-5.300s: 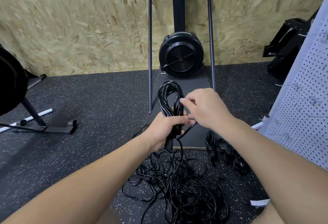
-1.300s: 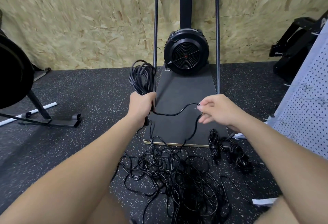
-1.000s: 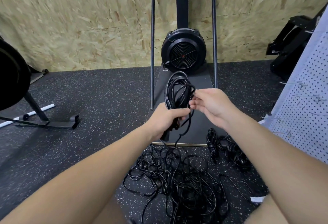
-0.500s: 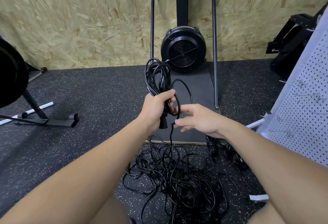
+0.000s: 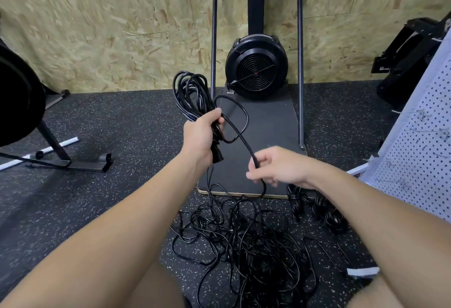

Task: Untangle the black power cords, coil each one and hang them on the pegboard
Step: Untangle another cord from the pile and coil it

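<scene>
**Q:** Speckled black rubber floor under a chipboard wall. Where are the cords?

**A:** The left hand has its grip curled tight round a bundle of coiled cord standing up from the fist, its plug hanging below. The right hand, lower and to the right, pinches the loose strand.

**Q:** Which way does that strand run?

**A:** Diagonally, from the left grip down to the right, then into the tangled pile beneath. The pegboard stands right of the right hand.
</scene>
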Demonstrator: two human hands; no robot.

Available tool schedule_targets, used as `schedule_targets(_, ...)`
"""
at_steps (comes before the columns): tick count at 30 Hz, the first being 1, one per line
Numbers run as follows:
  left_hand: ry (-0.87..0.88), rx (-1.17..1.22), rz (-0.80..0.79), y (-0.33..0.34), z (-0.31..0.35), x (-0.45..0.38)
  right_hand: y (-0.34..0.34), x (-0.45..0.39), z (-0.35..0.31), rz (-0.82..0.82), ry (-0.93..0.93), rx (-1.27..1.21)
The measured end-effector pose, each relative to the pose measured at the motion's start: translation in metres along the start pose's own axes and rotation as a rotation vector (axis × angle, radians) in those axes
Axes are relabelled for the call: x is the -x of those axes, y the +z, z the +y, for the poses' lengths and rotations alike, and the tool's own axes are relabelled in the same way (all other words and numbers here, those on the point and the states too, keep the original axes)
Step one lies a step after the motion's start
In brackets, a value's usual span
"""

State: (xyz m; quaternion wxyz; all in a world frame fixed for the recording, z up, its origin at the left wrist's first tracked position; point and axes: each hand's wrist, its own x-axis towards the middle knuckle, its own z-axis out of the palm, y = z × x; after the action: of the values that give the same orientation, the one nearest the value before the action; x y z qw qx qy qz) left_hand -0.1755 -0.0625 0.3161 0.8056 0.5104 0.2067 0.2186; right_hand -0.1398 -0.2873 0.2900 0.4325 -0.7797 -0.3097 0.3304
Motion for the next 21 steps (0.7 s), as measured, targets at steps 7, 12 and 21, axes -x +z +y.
schedule_targets(7,-0.013,0.065,0.115,-0.024,0.014,-0.019,-0.009,0.004,0.022,0.085,0.087,0.133)
schedule_targets(12,-0.064,-0.017,0.161,-0.037,0.007,-0.023,-0.031,0.004,0.002,0.433,-0.171,-0.134)
schedule_targets(21,-0.105,-0.327,0.074,-0.021,-0.011,-0.009,-0.041,0.015,-0.042,0.776,-0.485,-0.398)
